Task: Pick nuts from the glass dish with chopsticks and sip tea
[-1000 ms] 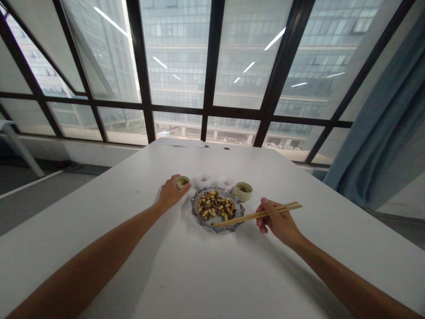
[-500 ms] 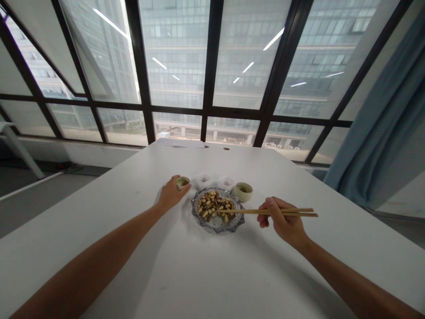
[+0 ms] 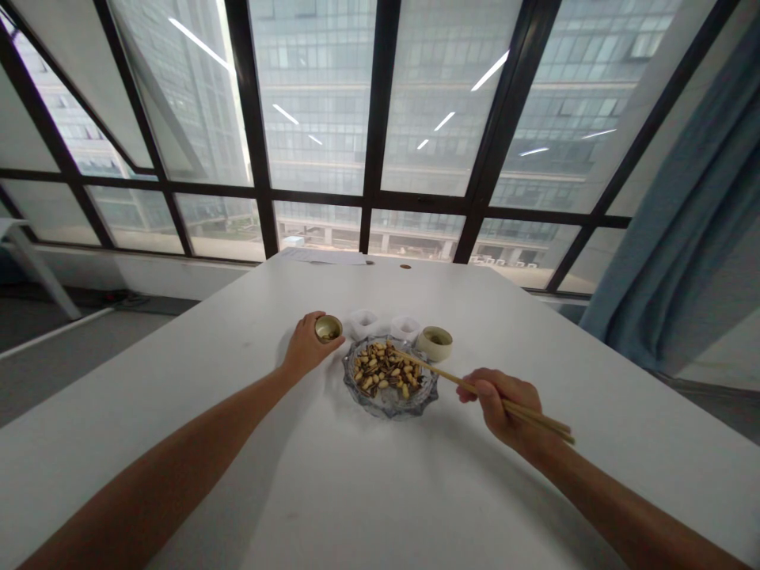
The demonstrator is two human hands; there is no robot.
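Note:
My left hand (image 3: 305,345) is closed around a small greenish cup (image 3: 328,328), tilted toward me, with a few small bits inside. In my right hand (image 3: 504,404) is a pair of wooden chopsticks (image 3: 446,375). Their tips reach over the far side of a clear glass dish (image 3: 389,408) with a scalloped rim. Peanuts and dark striped seeds (image 3: 385,367) are heaped in that dish. Whether the tips grip a piece is too small to tell.
Behind the dish stand two small white cups, a left one (image 3: 362,323) and a right one (image 3: 404,328). A second greenish cup (image 3: 435,343) sits at the dish's back right. Papers (image 3: 324,256) lie at the table's far edge, before the windows. A blue curtain (image 3: 670,229) hangs at right.
The chopstick tips have moved up toward the dish's far side, while their back ends have dropped toward me. The cup in my left hand is tipped more toward me.

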